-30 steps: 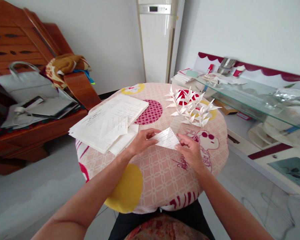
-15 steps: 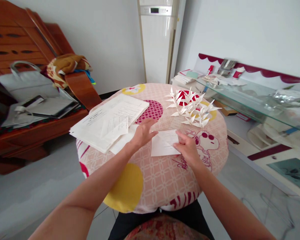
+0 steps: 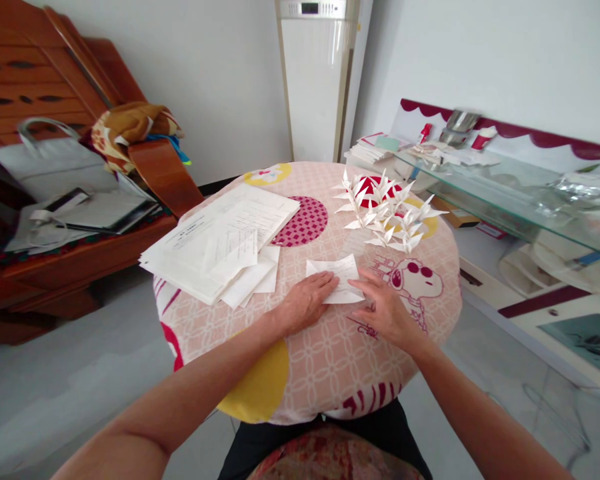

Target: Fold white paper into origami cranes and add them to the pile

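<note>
A small square sheet of white paper (image 3: 347, 268) lies on the cloth-covered round table, with faint print and its corners slightly raised. My left hand (image 3: 307, 301) rests flat with its fingers stretched over the sheet's lower left part. At the right edge of the sheet is my right hand (image 3: 384, 312), its fingers bent and apart, the fingertips touching or very near the paper. Beyond the sheet stands a cluster of folded white paper cranes (image 3: 387, 217). To the left lies a stack of printed papers (image 3: 205, 233), with smaller loose sheets (image 3: 253, 280) at its near side.
The patterned tablecloth (image 3: 325, 373) hangs over the table's edge. A wooden bench (image 3: 80, 260) on the left carries a grey bag (image 3: 45, 163) and a folder. On the right is a glass-topped cabinet (image 3: 520, 213) with mixed items; an air conditioner (image 3: 313, 87) stands behind.
My left hand has come down and right, from above the loose sheets onto the small paper. My right hand has loosened from the paper's right edge, its fingers spreading.
</note>
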{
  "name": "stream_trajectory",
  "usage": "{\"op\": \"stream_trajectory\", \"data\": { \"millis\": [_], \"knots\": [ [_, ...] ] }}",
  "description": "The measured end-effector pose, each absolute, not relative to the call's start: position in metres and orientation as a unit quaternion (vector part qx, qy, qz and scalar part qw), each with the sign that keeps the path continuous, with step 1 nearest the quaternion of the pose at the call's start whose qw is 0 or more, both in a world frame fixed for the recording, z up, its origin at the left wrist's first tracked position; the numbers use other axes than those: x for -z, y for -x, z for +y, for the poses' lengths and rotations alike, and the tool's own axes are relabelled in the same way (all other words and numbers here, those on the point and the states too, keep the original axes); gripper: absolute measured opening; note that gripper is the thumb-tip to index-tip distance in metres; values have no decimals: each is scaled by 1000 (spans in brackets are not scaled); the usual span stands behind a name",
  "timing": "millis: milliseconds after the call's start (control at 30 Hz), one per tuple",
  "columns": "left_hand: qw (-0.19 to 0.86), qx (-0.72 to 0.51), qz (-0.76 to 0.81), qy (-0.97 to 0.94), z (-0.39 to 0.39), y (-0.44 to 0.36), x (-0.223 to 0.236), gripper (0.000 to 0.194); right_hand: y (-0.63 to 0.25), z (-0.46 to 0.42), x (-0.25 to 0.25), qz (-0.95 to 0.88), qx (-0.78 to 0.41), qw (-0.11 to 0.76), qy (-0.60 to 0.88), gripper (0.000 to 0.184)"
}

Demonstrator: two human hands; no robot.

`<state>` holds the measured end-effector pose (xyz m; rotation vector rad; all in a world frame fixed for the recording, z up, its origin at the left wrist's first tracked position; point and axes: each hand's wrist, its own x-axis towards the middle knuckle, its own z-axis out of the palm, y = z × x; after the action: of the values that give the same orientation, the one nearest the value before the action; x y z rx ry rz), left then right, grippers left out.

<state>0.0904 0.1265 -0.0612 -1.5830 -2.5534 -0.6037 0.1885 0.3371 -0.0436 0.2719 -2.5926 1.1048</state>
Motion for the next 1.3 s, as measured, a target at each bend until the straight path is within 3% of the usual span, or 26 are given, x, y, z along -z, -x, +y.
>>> {"op": "stream_trajectory", "data": {
  "millis": [100, 200, 333, 433, 567, 667, 767, 833, 1033, 1300],
  "knots": [
    [42, 189, -836, 513, 126, -90, 60, 51, -185, 339, 47, -936, -274, 178, -134, 46],
    [27, 200, -825, 528, 120, -84, 58, 49, -176, 341, 50, -937, -247, 160, -189, 38],
    [-16, 294, -805, 515, 105, -66, 52, 35, -163, 348, 44, -920, -308, 120, -211, 30],
    [-68, 394, -810, 429, 99, -52, 45, 24, -151, 352, 36, -919, -363, 82, -133, 22],
    [-67, 419, -844, 327, 107, -43, 38, 26, -130, 353, 34, -888, -456, 54, -3, 18],
    [-30, 411, -869, 275, 117, -42, 36, 20, -117, 351, 38, -848, -524, 59, 57, 50],
    [0, 381, -893, 239, 125, -44, 40, 39, -113, 348, 41, -853, -509, 73, 93, 75],
    [17, 359, -905, 229, 127, -46, 43, 46, -114, 346, 42, -872, -469, 97, 99, 68],
    [41, 318, -919, 229, 127, -49, 48, 53, -120, 338, 42, -912, -371, 129, 123, 22],
    [15, 287, -939, 190, 128, -52, 40, 57, -128, 333, 44, -947, -279, 135, 85, 20]
  ]
}}
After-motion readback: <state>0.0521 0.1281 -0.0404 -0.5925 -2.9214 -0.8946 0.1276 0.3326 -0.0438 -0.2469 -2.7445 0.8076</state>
